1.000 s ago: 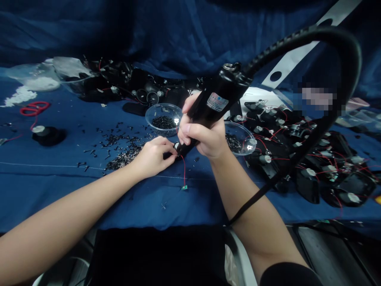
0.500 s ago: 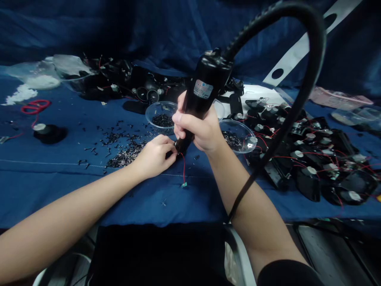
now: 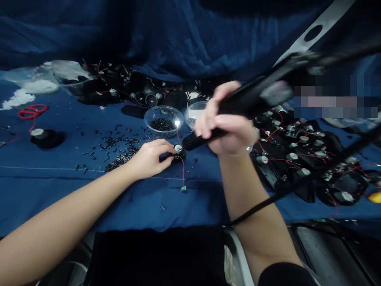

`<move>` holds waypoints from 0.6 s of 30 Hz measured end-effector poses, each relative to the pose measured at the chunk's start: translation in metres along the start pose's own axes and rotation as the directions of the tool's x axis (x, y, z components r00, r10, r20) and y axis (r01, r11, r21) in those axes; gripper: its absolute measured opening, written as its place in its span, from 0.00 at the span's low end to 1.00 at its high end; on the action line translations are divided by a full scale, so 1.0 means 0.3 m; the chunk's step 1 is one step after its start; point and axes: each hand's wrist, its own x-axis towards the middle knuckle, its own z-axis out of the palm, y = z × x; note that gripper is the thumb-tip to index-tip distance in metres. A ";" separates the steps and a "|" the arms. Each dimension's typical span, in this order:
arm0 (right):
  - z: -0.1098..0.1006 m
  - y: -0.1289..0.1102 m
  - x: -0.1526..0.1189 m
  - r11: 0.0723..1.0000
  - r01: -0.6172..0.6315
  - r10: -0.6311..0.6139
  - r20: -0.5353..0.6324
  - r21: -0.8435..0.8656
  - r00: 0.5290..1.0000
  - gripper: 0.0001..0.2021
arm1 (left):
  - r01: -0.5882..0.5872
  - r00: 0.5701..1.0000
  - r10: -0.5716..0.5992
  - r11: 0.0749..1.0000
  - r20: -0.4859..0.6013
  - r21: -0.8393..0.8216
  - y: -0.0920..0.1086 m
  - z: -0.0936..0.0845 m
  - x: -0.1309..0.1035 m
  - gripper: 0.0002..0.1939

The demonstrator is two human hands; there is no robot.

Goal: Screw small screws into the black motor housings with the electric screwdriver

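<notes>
Two bare hands are counted: one left hand [image 3: 154,158] and one right hand [image 3: 230,129], by which one black handheld tool [image 3: 238,104] is gripped. One white-topped black part [image 3: 178,148] is touched by the left hand, and two red wires [image 3: 183,171] are attached to it, ended by one green board [image 3: 183,188] and one bright light [image 3: 177,124]. One similar part [image 3: 47,137] and one pair of red-handled scissors [image 3: 33,111] are seen at far left. At least two clear bowls [image 3: 162,110] and at least six white cylinders [image 3: 347,196] are counted; the loose screws [image 3: 120,161] cannot be counted
</notes>
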 end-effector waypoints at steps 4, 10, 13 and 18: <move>-0.057 -0.091 0.012 0.939 0.183 -0.282 -0.346 -0.292 0.895 0.13 | 0.083 0.985 -0.093 0.994 -0.148 -0.073 -0.025 -0.087 0.000 0.08; -0.113 -0.011 -0.043 0.689 0.357 -0.695 -0.434 -0.631 0.574 0.20 | -0.098 0.995 0.097 0.995 0.031 0.033 0.017 -0.105 -0.016 0.11; -0.119 0.041 -0.076 0.661 0.325 -0.719 -0.446 -0.677 0.533 0.17 | -0.099 0.975 0.062 0.981 0.215 0.168 0.086 -0.065 -0.021 0.13; -0.130 0.055 -0.129 0.590 0.191 -0.659 -0.331 -0.785 0.676 0.10 | -0.042 0.949 -0.049 0.959 0.310 0.279 0.152 -0.027 -0.038 0.10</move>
